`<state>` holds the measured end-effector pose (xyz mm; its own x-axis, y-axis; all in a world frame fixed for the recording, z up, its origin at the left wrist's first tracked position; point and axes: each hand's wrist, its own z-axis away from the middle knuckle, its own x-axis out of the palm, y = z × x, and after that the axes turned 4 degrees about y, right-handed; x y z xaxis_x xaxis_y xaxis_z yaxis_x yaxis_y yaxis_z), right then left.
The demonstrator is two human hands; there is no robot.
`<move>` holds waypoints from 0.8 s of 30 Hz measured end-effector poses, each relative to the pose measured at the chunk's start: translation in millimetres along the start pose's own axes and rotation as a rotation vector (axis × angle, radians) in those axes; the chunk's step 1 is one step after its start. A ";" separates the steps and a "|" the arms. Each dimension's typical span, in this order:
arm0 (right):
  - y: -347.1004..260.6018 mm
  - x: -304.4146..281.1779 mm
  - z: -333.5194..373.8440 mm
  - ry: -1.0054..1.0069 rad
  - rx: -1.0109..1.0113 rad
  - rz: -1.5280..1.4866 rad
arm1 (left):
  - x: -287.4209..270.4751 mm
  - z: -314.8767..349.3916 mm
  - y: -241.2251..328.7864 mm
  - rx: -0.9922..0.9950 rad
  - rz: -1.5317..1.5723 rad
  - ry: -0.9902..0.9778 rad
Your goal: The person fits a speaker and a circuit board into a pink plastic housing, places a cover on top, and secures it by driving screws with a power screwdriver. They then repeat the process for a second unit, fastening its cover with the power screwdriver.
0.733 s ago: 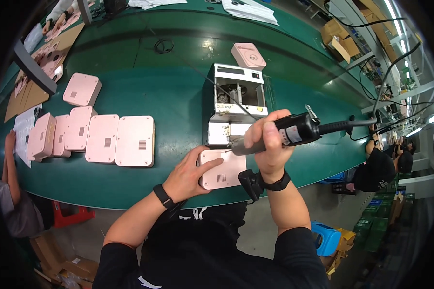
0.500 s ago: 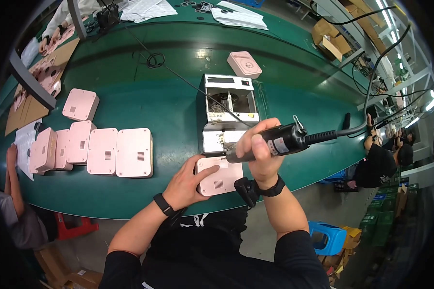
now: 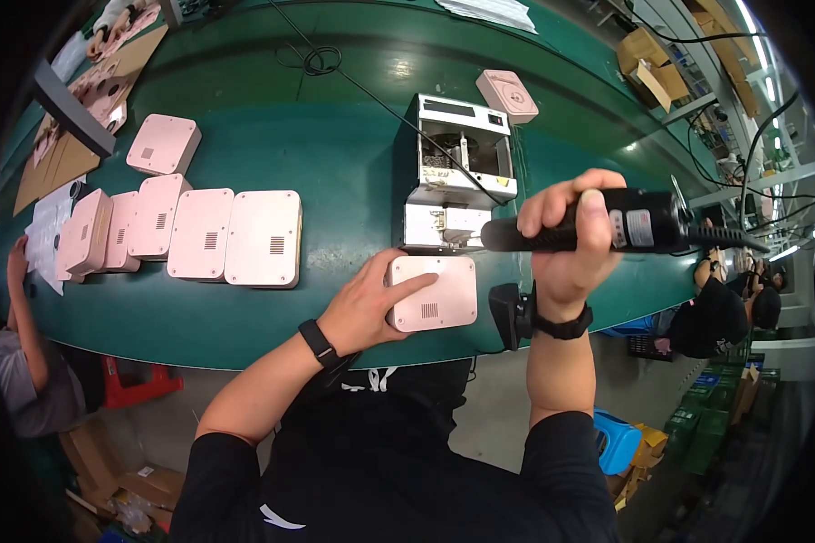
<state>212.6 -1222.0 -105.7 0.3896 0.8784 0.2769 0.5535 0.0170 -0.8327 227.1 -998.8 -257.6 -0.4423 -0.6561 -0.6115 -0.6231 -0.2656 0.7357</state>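
Observation:
At the table's near edge lies a pink box (image 3: 450, 304) with rounded corners, a small slotted grille and corner holes on its upper face. My left hand (image 3: 364, 303) grips it from its left side, with the index finger stretched across its top. Raised to the right, my right hand (image 3: 570, 240) is wrapped round a black electric screwdriver (image 3: 645, 220), held nearly level. The screwdriver's tip points left at the front outlet of a white and black screw feeder (image 3: 414, 190), just beyond the box; whether the tip touches a screw there is too small to tell.
Several similar pink boxes (image 3: 263, 237) stand in a row on the green table (image 3: 335, 163) at left. Another pink box (image 3: 509, 96) lies behind the feeder. A black cable (image 3: 362, 90) crosses above the feeder. A co-worker's arm (image 3: 25, 294) reaches in at far left.
My right hand has lifted the screwdriver off the pink box and moved it right and up to the feeder's outlet. My left hand still holds the box. The whole view has shifted.

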 end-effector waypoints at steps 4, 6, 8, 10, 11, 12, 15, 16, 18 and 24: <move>14.3 4.3 -4.1 -0.016 0.037 0.116 | 1.5 -1.4 4.1 -0.001 0.000 -0.014; 13.7 5.3 -1.8 -0.041 0.052 0.131 | 2.5 1.5 6.1 -0.013 0.000 -0.016; 12.6 6.6 0.1 -0.081 0.075 0.165 | 3.4 1.2 6.4 0.021 -0.006 -0.008; 7.2 10.6 8.7 -0.096 0.104 0.097 | 5.0 -0.1 6.1 0.029 -0.007 0.001; 3.6 12.9 14.5 -0.107 0.129 0.030 | 6.1 -1.3 5.9 0.035 -0.001 -0.003; 1.0 14.8 19.9 -0.111 0.152 -0.036 | 6.6 -2.3 5.6 0.046 0.006 -0.012; 0.3 22.6 30.2 -0.192 0.154 -0.067 | 8.4 -1.8 3.9 0.056 0.013 -0.013; 0.7 24.8 32.3 -0.232 0.150 -0.081 | 9.4 -2.1 2.8 0.061 0.013 -0.005; 2.1 28.1 35.1 -0.233 0.164 -0.077 | 10.8 -2.0 1.2 0.064 0.012 0.006; 19.4 36.7 46.5 -0.182 0.216 -0.049 | 13.4 -1.6 -0.4 0.076 0.027 0.018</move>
<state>203.4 -1167.2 -134.0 0.2168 0.9449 0.2452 0.3913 0.1460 -0.9086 222.4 -1008.6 -265.6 -0.4485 -0.6751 -0.5858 -0.6583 -0.1939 0.7274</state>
